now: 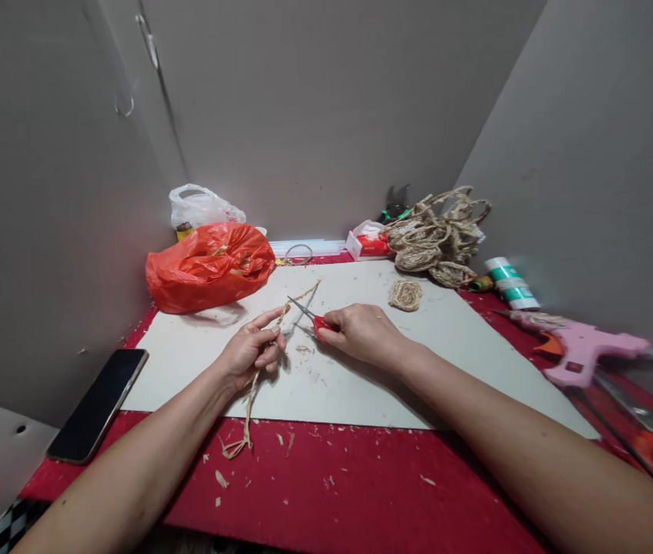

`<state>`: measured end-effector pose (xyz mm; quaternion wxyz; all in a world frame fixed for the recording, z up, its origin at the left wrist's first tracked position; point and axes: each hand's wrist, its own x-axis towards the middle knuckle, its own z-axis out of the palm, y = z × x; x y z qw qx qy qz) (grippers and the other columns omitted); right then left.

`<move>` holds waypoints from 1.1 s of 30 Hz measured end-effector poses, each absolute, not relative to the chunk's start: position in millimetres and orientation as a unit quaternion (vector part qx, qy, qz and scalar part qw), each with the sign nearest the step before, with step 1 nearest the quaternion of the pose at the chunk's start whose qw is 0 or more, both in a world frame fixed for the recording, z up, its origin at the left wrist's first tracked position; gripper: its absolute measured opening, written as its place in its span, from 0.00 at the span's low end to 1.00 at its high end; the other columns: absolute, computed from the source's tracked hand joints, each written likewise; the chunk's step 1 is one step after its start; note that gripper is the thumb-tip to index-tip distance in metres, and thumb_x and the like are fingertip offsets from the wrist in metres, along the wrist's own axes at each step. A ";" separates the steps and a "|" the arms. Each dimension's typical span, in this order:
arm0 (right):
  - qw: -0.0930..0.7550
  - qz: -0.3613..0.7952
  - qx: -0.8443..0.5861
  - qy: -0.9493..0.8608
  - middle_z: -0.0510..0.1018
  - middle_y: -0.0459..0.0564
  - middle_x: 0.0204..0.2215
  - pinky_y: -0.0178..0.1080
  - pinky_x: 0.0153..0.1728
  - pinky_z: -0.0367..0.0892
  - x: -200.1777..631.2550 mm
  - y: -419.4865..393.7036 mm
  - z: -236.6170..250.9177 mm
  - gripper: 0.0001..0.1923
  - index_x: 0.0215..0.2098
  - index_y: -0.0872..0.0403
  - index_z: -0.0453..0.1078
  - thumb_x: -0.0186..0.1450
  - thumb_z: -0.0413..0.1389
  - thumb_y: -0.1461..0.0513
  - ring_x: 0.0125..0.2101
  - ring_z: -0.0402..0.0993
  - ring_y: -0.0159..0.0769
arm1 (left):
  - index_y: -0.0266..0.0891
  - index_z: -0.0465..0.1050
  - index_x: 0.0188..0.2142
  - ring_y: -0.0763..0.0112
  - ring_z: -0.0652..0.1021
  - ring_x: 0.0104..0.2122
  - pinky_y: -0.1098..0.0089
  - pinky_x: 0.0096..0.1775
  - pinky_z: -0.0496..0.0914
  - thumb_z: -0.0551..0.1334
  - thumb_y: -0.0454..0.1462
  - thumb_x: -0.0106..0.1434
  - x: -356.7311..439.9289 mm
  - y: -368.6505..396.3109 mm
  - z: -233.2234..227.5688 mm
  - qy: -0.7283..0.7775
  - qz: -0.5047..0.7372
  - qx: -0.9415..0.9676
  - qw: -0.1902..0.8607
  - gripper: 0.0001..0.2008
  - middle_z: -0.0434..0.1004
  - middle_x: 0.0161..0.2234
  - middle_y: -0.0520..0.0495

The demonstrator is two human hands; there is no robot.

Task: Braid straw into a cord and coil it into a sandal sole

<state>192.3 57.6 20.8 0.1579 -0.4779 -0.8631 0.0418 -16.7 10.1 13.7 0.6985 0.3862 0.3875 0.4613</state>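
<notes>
My left hand [258,346] is closed on a thin braided straw cord [301,296], over the white board [349,392]. One end of the cord points up and right past my fingers; its loose, frayed tail [250,415] hangs below onto the red cloth. In my right hand [361,332] is a small pair of scissors [306,309] with red handles. Their narrow blades point left and reach the cord just above my left fingertips. Whether the blades are parted I cannot tell. A small coiled rope piece [405,295] lies beyond my right hand.
A red plastic bag [211,265] sits back left, a phone [98,404] at the left edge. Bundled braided rope [435,238] lies back right beside a tissue pack [368,241]. A pink glue gun [580,342] is at right. Straw scraps [221,478] litter the red cloth [372,485].
</notes>
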 end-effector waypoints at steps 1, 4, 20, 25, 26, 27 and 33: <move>0.167 0.039 -0.480 -0.861 0.73 0.47 0.16 0.36 0.23 0.49 193.2 58.4 20.5 0.16 0.20 0.52 0.72 0.62 0.50 0.57 0.18 0.59 0.30 | 0.36 0.59 0.59 0.86 0.55 0.10 0.78 0.15 0.57 0.57 0.29 0.59 -16.6 9.9 14.3 0.387 0.463 0.386 0.698 0.27 0.71 0.23 0.54; 0.187 0.020 -0.482 -0.856 0.73 0.47 0.17 0.36 0.24 0.49 193.1 57.1 21.4 0.15 0.20 0.53 0.71 0.61 0.51 0.56 0.18 0.62 0.31 | 0.36 0.57 0.60 0.86 0.55 0.10 0.78 0.16 0.57 0.57 0.30 0.60 -16.4 9.4 16.2 0.389 0.468 0.381 0.697 0.28 0.70 0.23 0.55; 0.119 -0.063 -0.464 -0.876 0.77 0.51 0.20 0.36 0.24 0.43 185.9 44.4 28.4 0.17 0.26 0.54 0.74 0.59 0.51 0.52 0.21 0.67 0.35 | 0.37 0.55 0.62 0.86 0.53 0.10 0.78 0.16 0.60 0.58 0.30 0.60 -16.2 8.8 12.4 0.407 0.449 0.403 0.686 0.30 0.70 0.21 0.56; 0.122 -0.030 -0.476 -0.870 0.75 0.50 0.18 0.37 0.24 0.44 185.1 43.7 29.7 0.16 0.23 0.54 0.72 0.59 0.51 0.53 0.19 0.65 0.34 | 0.36 0.56 0.62 0.85 0.54 0.10 0.78 0.16 0.60 0.58 0.31 0.61 -15.3 8.5 13.6 0.406 0.454 0.403 0.683 0.29 0.70 0.20 0.55; 0.121 -0.016 -0.480 -0.869 0.75 0.49 0.18 0.37 0.24 0.45 185.1 43.7 30.6 0.15 0.23 0.54 0.72 0.59 0.51 0.53 0.19 0.64 0.33 | 0.37 0.56 0.62 0.86 0.54 0.10 0.78 0.16 0.60 0.58 0.31 0.61 -15.0 8.3 14.1 0.407 0.454 0.401 0.683 0.29 0.70 0.20 0.55; 0.121 -0.003 -0.484 -0.867 0.74 0.49 0.18 0.36 0.24 0.46 185.1 43.7 31.6 0.15 0.22 0.54 0.71 0.58 0.52 0.53 0.19 0.63 0.33 | 0.37 0.57 0.62 0.86 0.54 0.10 0.79 0.16 0.59 0.58 0.31 0.61 -14.8 8.0 14.6 0.409 0.454 0.398 0.684 0.29 0.70 0.20 0.55; 0.118 0.029 -0.495 -0.860 0.73 0.48 0.17 0.37 0.23 0.48 185.1 43.1 36.2 0.13 0.21 0.53 0.71 0.58 0.53 0.55 0.19 0.61 0.32 | 0.38 0.58 0.62 0.86 0.54 0.10 0.79 0.16 0.59 0.58 0.31 0.61 -13.2 6.5 16.2 0.411 0.456 0.400 0.680 0.29 0.69 0.19 0.56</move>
